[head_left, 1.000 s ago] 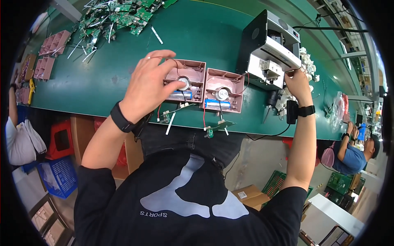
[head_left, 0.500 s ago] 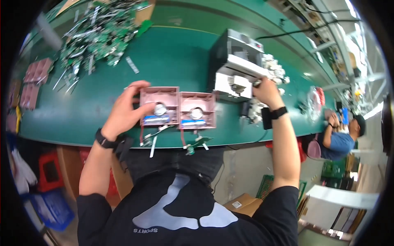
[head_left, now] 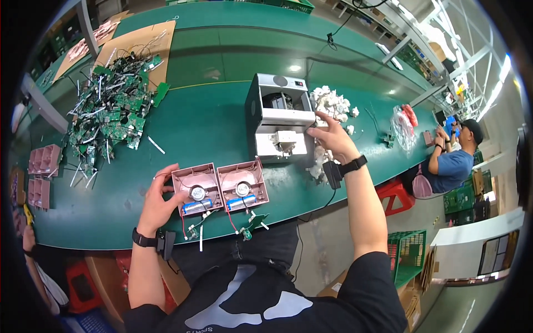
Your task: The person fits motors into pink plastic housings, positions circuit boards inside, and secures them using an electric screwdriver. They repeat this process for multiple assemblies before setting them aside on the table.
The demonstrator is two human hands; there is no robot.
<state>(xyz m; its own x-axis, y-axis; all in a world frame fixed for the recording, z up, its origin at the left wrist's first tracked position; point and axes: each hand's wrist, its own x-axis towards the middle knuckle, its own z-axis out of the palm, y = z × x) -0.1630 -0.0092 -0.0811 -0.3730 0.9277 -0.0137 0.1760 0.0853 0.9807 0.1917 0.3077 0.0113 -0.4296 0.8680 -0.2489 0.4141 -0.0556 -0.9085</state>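
My left hand (head_left: 157, 203) grips the left edge of a pink plastic housing (head_left: 194, 176), thumb inside and fingers round the outer wall. A second pink housing (head_left: 261, 180) sits against its right side. Each holds a round silver speaker-like disc and a blue cylindrical battery (head_left: 197, 206), with wires leading to small green circuit boards (head_left: 247, 233) at the table's front edge. My right hand (head_left: 336, 140) is at the right side of a grey and white desktop machine (head_left: 287, 115), fingers spread and touching its edge, with nothing visible in them.
A heap of green circuit boards (head_left: 114, 111) lies at the left, with pink trays (head_left: 41, 191) nearer the edge. White crumpled scraps (head_left: 330, 102) lie beside the machine. Clear plastic bags (head_left: 401, 130) are further right, towards a seated co-worker (head_left: 452, 166). Another person's arm shows far left.
The whole view has shifted. My right hand has moved up along the machine's right side, and its fingers have spread from a closed pose. My left hand remains on the left housing.
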